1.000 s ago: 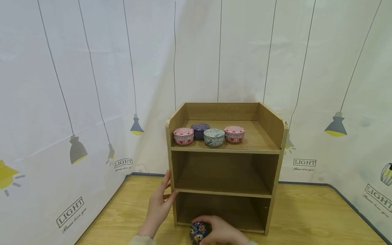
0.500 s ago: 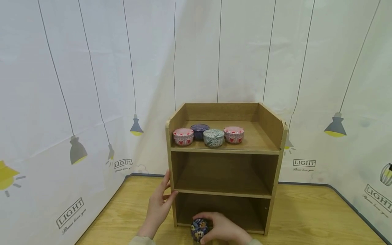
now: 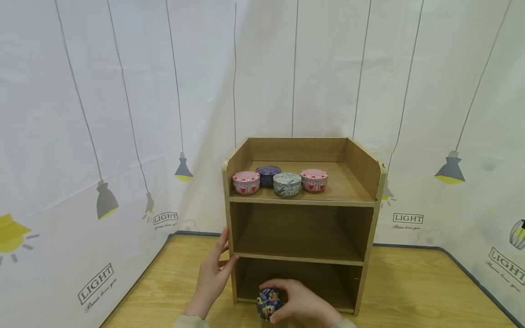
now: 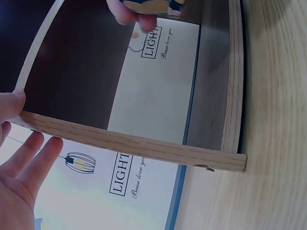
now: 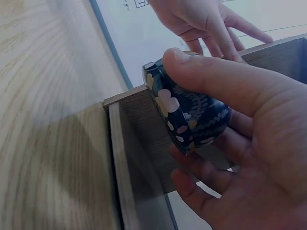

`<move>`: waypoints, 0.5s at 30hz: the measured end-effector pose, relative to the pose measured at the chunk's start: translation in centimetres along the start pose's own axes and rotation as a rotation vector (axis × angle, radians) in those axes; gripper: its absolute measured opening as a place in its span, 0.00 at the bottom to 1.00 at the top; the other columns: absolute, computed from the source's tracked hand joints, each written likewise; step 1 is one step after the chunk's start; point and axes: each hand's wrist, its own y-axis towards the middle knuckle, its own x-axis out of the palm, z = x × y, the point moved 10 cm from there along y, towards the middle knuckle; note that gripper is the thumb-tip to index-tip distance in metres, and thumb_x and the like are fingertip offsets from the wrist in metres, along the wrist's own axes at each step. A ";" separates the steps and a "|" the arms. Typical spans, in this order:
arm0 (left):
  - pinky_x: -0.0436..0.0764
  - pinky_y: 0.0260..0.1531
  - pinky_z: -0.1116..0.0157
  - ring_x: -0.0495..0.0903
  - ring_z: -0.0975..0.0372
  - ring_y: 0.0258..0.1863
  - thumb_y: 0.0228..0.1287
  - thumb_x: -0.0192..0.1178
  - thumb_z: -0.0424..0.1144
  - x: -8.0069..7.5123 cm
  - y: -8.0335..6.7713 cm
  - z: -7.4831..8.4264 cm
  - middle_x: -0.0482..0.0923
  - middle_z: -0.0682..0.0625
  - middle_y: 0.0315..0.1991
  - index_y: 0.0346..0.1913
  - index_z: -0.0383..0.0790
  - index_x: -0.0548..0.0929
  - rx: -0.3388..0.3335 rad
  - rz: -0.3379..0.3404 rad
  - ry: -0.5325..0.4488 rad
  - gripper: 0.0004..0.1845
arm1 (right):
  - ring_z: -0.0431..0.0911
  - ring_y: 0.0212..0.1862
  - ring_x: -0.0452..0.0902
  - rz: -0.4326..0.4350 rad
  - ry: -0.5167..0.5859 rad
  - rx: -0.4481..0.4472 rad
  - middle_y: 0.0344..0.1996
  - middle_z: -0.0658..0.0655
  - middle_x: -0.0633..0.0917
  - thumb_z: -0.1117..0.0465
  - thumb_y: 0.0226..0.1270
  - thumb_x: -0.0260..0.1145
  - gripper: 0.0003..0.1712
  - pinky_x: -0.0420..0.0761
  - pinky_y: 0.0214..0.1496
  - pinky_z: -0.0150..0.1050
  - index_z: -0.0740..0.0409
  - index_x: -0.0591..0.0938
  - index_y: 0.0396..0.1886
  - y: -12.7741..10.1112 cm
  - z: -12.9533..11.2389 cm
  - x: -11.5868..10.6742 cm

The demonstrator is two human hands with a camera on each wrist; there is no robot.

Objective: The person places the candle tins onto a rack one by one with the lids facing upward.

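Head view: a wooden shelf unit (image 3: 371,237) stands on a wooden table (image 3: 418,291). Its top shelf holds four small round tins: two pink-and-red tins (image 3: 246,182) (image 3: 313,179), a dark purple tin (image 3: 268,173) and a pale green tin (image 3: 286,184). The middle shelf looks bare. At the mouth of the bottom shelf, the right hand (image 3: 301,304) curls thumb and fingers around a dark blue flowered tin (image 3: 267,304), tilted on its side. The left hand (image 3: 211,279), fingers straight, rests against the unit's left side panel.
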 end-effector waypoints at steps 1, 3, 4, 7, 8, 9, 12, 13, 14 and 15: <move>0.85 0.31 0.67 0.80 0.48 0.49 0.55 0.67 0.23 0.0 0.0 0.0 0.70 0.43 0.66 0.74 0.44 0.61 0.002 0.001 -0.001 0.44 | 0.39 0.44 0.79 -0.001 -0.002 -0.004 0.46 0.46 0.82 0.63 0.50 0.77 0.35 0.80 0.47 0.32 0.57 0.78 0.61 0.0 -0.1 0.0; 0.85 0.31 0.68 0.81 0.48 0.49 0.55 0.67 0.23 0.0 0.0 0.1 0.70 0.43 0.66 0.74 0.43 0.62 0.006 0.002 -0.004 0.44 | 0.39 0.44 0.79 -0.005 0.007 -0.009 0.46 0.47 0.82 0.64 0.50 0.77 0.35 0.80 0.46 0.32 0.55 0.78 0.61 -0.1 -0.3 -0.1; 0.85 0.31 0.68 0.81 0.48 0.49 0.55 0.67 0.23 0.0 0.0 0.1 0.70 0.43 0.66 0.74 0.43 0.62 0.007 0.003 -0.005 0.44 | 0.39 0.45 0.79 -0.007 0.008 -0.011 0.46 0.47 0.82 0.63 0.50 0.77 0.35 0.81 0.46 0.32 0.54 0.78 0.61 -0.1 -0.4 -0.1; 0.85 0.30 0.67 0.81 0.48 0.48 0.55 0.67 0.23 -0.1 0.0 0.2 0.70 0.43 0.65 0.74 0.43 0.62 0.015 0.008 -0.008 0.44 | 0.39 0.45 0.79 -0.002 -0.001 -0.018 0.46 0.47 0.83 0.63 0.50 0.77 0.35 0.81 0.45 0.32 0.53 0.79 0.61 -0.2 -0.6 -0.3; 0.85 0.30 0.67 0.81 0.48 0.48 0.55 0.67 0.23 -0.1 0.0 0.2 0.71 0.43 0.65 0.74 0.42 0.62 0.017 0.009 -0.008 0.43 | 0.39 0.45 0.79 0.000 -0.003 -0.019 0.46 0.46 0.83 0.63 0.50 0.77 0.35 0.80 0.45 0.32 0.53 0.79 0.60 -0.2 -0.7 -0.4; 0.86 0.30 0.67 0.81 0.48 0.48 0.55 0.68 0.23 -0.1 0.0 0.2 0.71 0.43 0.65 0.74 0.42 0.63 0.018 0.009 -0.009 0.43 | 0.39 0.45 0.79 0.003 -0.009 -0.021 0.46 0.46 0.83 0.63 0.49 0.78 0.35 0.80 0.46 0.32 0.53 0.79 0.60 -0.2 -0.9 -0.5; 0.86 0.30 0.66 0.81 0.48 0.48 0.54 0.68 0.23 -0.1 0.0 0.2 0.71 0.43 0.65 0.74 0.42 0.63 0.018 0.011 -0.013 0.43 | 0.39 0.46 0.79 0.014 -0.020 -0.029 0.46 0.46 0.83 0.63 0.49 0.78 0.35 0.79 0.47 0.32 0.54 0.79 0.60 -0.4 -1.3 -0.7; 0.86 0.30 0.66 0.81 0.48 0.48 0.55 0.68 0.23 -0.1 0.0 0.2 0.71 0.43 0.65 0.74 0.42 0.63 0.017 0.011 -0.016 0.43 | 0.40 0.46 0.79 0.018 -0.021 -0.030 0.46 0.47 0.83 0.63 0.49 0.78 0.35 0.79 0.48 0.32 0.54 0.79 0.60 -0.4 -1.5 -0.8; 0.86 0.30 0.66 0.81 0.48 0.48 0.55 0.67 0.23 -0.1 0.0 0.3 0.71 0.43 0.65 0.73 0.41 0.63 0.016 0.012 -0.019 0.43 | 0.40 0.46 0.79 0.022 -0.025 -0.031 0.47 0.47 0.83 0.63 0.48 0.78 0.35 0.79 0.48 0.32 0.53 0.79 0.60 -0.5 -1.6 -0.9; 0.86 0.30 0.66 0.81 0.48 0.49 0.55 0.67 0.24 -0.1 0.1 0.3 0.71 0.44 0.65 0.73 0.41 0.63 0.013 0.012 -0.021 0.42 | 0.40 0.47 0.78 0.026 -0.028 -0.031 0.47 0.47 0.83 0.63 0.48 0.78 0.35 0.79 0.49 0.32 0.52 0.79 0.59 -0.5 -1.8 -1.0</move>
